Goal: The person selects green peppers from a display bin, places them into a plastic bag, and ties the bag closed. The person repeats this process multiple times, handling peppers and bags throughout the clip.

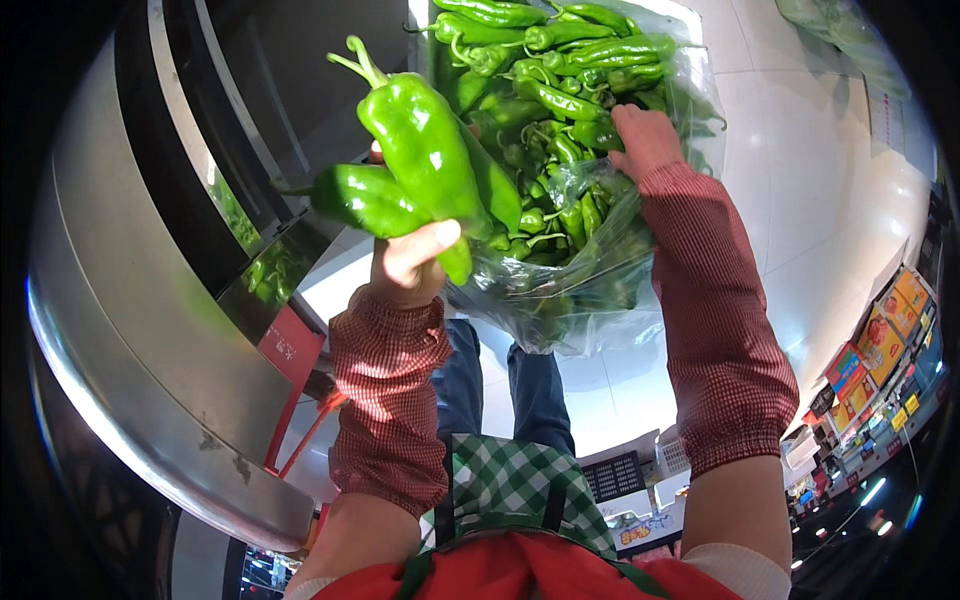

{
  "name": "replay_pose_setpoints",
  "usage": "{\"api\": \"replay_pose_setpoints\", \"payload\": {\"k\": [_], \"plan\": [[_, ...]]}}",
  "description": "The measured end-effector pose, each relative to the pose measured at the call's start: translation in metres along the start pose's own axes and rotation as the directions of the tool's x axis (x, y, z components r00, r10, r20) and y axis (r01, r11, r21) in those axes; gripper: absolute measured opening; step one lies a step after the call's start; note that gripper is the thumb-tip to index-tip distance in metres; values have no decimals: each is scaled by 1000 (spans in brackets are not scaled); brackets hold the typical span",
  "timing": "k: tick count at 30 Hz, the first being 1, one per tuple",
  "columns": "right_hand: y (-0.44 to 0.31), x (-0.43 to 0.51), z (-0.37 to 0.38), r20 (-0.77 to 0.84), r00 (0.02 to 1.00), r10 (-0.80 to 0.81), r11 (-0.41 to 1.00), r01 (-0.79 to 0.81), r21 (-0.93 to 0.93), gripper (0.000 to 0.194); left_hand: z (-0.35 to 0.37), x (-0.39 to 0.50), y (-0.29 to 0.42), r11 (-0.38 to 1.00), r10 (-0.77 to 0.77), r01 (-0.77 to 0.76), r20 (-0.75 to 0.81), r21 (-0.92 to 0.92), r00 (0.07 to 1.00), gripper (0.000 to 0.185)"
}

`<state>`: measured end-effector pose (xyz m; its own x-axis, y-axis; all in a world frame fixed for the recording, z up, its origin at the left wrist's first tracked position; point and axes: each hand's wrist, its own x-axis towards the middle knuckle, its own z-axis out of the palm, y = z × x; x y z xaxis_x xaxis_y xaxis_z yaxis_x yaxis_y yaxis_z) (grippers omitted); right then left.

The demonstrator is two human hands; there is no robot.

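Note:
Several large green peppers [420,142] are gathered in my left hand [409,262], stems pointing up and to the left. My thumb presses across their lower ends, and the peppers cover most of my fingers. Beyond them, a clear plastic bag [592,300] stands wide open, filled with long green peppers [562,97]. My right hand [649,139] reaches into the right side of this pile. Its thumb and fingertips meet the end of a dark green pepper [596,135]; whether they grip it is not clear.
A metal-edged display case [172,375] curves along the left, with a red sign [292,345] at its side. Pale floor tiles [795,150] lie to the right. Another plastic bag [847,37] is at the upper right. Shelves with colourful packages [877,337] stand lower right, near a black crate [615,478].

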<state>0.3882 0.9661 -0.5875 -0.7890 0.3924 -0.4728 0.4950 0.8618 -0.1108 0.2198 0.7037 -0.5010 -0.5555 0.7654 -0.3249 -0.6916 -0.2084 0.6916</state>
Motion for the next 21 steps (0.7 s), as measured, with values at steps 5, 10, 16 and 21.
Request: {"api": "replay_pose_setpoints", "payload": {"k": [5, 10, 16, 21], "plan": [[-23, -12, -35, 68, 997, 40, 958, -57, 281, 44, -2, -15, 18, 998, -64, 65, 59, -7, 996, 99], [-15, 82, -25, -323, 937, 132, 958, -37, 283, 56, -10, -53, 1, 949, -289, 279, -57, -144, 956, 99], [-7, 153, 12, -26, 988, 150, 983, -146, 109, 84, -29, -74, -24, 956, -265, 246, -112, -162, 958, 100], [2, 142, 13, -91, 995, -34, 989, 47, 143, 79, -49, -85, -10, 906, -331, 278, -125, -319, 935, 94]]}}
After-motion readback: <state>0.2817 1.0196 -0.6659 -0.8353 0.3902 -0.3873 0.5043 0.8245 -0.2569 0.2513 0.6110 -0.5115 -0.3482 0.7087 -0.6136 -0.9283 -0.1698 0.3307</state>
